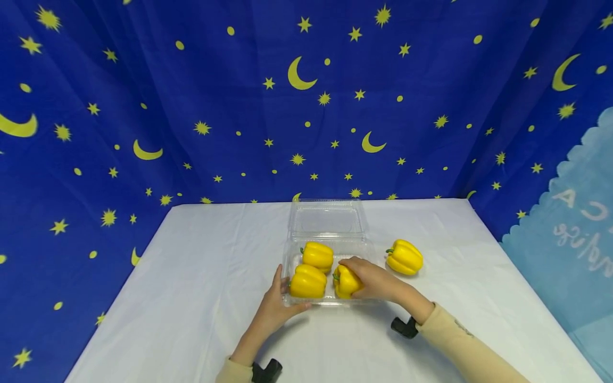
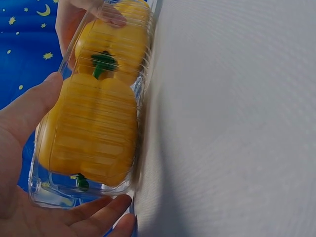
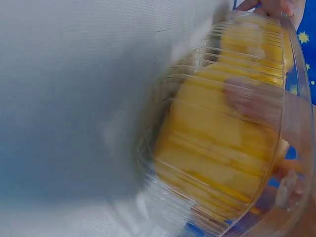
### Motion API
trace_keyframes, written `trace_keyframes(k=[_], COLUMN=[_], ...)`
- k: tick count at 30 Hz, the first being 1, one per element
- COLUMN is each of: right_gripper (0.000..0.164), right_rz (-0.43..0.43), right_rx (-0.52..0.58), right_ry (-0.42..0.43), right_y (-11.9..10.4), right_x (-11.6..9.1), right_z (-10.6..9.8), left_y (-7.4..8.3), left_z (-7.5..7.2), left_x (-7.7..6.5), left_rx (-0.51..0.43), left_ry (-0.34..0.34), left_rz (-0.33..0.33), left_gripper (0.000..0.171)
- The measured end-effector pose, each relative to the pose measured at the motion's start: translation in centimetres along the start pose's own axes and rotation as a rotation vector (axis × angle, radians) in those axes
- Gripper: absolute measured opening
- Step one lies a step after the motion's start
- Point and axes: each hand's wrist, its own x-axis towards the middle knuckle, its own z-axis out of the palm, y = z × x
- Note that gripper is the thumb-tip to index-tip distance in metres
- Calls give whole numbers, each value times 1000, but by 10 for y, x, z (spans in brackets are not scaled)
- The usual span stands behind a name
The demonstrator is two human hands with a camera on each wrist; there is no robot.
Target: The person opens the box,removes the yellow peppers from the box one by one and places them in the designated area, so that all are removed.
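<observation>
A clear plastic clamshell container [image 1: 328,301] stands on the white table with its lid [image 1: 328,221] folded back. At its front left corner is my left hand [image 1: 273,306], thumb along the front and fingers extended against the left side. Inside, a yellow bell pepper [image 1: 308,282] sits front left, and another yellow bell pepper [image 1: 318,256] lies behind it. My right hand [image 1: 375,279] grips a third yellow bell pepper [image 1: 346,282] in the front right of the container. Through the ribbed wall in the right wrist view, this pepper [image 3: 212,138] is blurred, with fingers on it.
One more yellow bell pepper [image 1: 404,257] lies on the white tablecloth [image 1: 215,276] to the right of the container. A blue curtain [image 1: 249,106] with yellow moons and stars hangs behind the table. A light blue panel [image 1: 574,229] with lettering is at the right.
</observation>
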Motion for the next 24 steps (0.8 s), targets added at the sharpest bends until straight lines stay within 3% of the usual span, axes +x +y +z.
trace_keyframes(k=[8,14,24], right_gripper=[72,73,75], right_rz=[10,21,74], right_rx=[-18,-60,-35], right_ry=[29,98,183], right_y=[2,2,0], right_x=[-1,-2,-1], right_z=[3,1,-7], left_y=[-1,-2,-2], left_z=[1,1,1], left_x=[-1,0,0], left_rx=[-17,-16,-16], left_ry=[2,5,5], left_rz=[4,10,22], left_gripper=[119,119,119])
